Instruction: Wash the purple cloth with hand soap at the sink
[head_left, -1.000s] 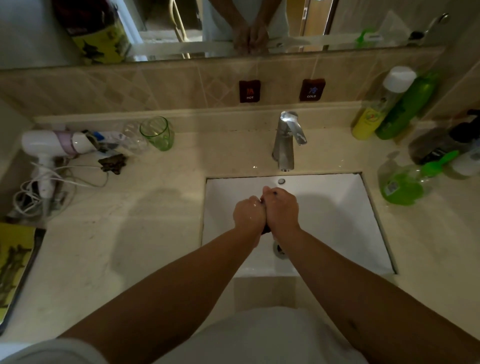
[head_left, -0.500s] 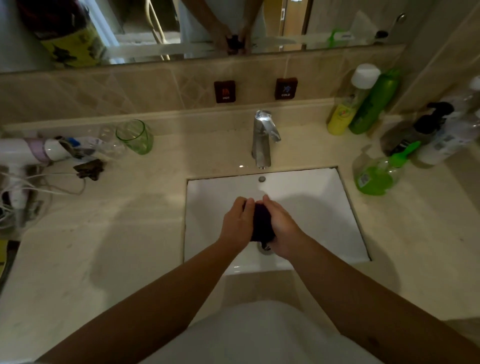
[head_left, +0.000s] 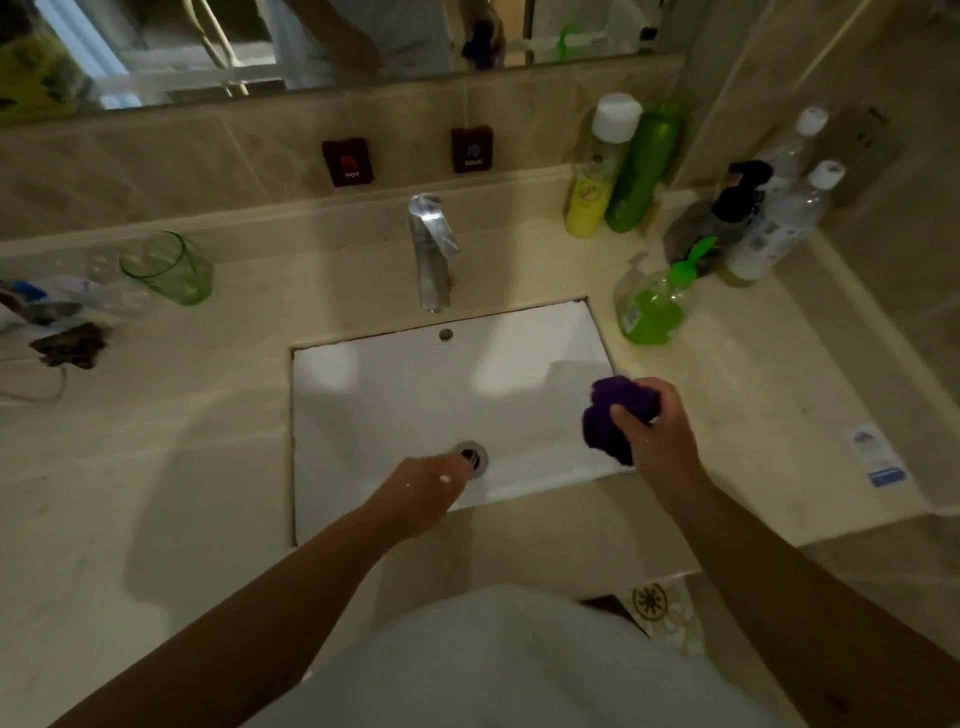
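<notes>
My right hand grips the bunched purple cloth over the right edge of the white sink. My left hand hangs over the sink's front edge near the drain, fingers loosely curled, holding nothing, with white soap specks on it. The green hand soap dispenser stands on the counter just behind the cloth. The chrome faucet is behind the basin; no water is visible.
Yellow and green bottles stand at the back right, with a black pump bottle and clear bottles in the corner. A green glass and clutter sit at the left. A paper label lies on the right counter.
The hands held the cloth together over the basin's middle; now they are apart. My right hand has carried the cloth to the sink's right edge, and my left has let go.
</notes>
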